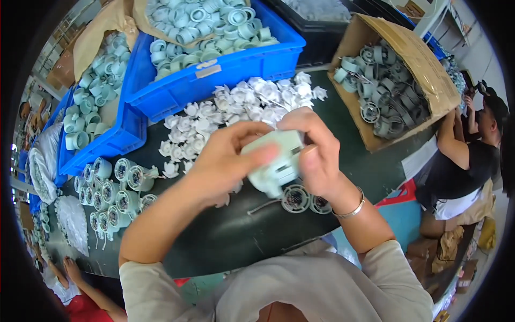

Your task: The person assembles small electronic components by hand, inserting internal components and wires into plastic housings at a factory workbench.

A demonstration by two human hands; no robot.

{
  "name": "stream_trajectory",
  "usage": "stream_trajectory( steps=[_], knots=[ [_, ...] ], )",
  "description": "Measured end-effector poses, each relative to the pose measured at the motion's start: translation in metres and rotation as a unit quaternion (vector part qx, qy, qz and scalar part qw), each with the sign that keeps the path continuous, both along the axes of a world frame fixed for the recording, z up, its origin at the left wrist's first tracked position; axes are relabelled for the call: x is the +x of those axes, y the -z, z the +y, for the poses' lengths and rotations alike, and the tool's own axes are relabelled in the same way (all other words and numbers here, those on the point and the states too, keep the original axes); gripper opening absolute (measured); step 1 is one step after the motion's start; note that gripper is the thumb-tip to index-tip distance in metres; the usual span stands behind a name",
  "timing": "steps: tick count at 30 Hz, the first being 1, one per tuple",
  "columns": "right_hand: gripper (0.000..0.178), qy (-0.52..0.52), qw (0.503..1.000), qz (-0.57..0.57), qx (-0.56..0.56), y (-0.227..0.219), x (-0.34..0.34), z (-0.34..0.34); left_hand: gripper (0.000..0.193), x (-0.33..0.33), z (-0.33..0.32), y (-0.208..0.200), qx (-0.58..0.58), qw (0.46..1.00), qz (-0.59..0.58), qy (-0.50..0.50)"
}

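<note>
We work at a dark green table (370, 166) in a busy workshop, and the pale green housing (274, 163) is held up over it, in front of our chest and between both hands. It lies to the right of the left hand (228, 155) and to the left of the right hand (317, 155); both touch it, so neither is nearer. The left hand pinches it, thumb across the upper face and fingers curled behind the far edge. The right hand grips the slotted right side between thumb and curled forefinger. Blur keeps us from being sure of its long axis, but a short stub points down toward our body.

Just below, near the right wrist, two round units (295, 199) sit side by side, a lead trailing left. Just beyond our knuckles the white parts (257, 102) crowd up to the blue bin (255, 67), leaving little room on that side. The freer table is between our forearms, down to the curved near edge, and right of the right hand, as far as the carton (418, 64). Past the left forearm, more units (127, 199) stand clustered beside a clear bag (72, 222).
</note>
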State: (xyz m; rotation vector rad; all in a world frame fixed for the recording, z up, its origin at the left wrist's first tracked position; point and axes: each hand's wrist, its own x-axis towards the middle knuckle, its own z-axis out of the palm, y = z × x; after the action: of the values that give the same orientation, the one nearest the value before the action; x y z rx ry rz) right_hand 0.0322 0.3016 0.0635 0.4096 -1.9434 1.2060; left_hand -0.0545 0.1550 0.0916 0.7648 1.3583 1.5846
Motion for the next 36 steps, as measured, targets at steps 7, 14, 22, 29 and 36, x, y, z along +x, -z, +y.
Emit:
stream_trajectory(
  steps=[7, 14, 22, 29, 36],
  knots=[
    [0.045, 0.001, 0.995, -0.083, -0.061, 0.013, 0.045, -0.015, 0.045, 0.073, 0.005, 0.048, 0.133, 0.967, -0.023, -0.218],
    [0.057, -0.091, 0.991, -0.067, -0.065, 0.017, 0.051, -0.023, 0.037, 0.086, 0.006, 0.030, 0.102, 0.965, -0.188, -0.154],
    [0.058, -0.122, 0.985, -0.120, -0.005, 0.003, 0.062, -0.028, 0.037, 0.100, -0.005, 0.048, 0.197, 0.963, -0.042, -0.179],
    [0.062, -0.068, 0.971, -0.208, -0.099, 0.010, 0.070, -0.037, 0.041, 0.096, -0.007, 0.049, 0.074, 0.975, 0.077, -0.194],
    [0.082, -0.107, 0.982, -0.121, 0.100, 0.017, 0.065, -0.057, 0.062, 0.085, -0.049, 0.049, -0.028, 0.994, -0.096, -0.049]
  ],
)
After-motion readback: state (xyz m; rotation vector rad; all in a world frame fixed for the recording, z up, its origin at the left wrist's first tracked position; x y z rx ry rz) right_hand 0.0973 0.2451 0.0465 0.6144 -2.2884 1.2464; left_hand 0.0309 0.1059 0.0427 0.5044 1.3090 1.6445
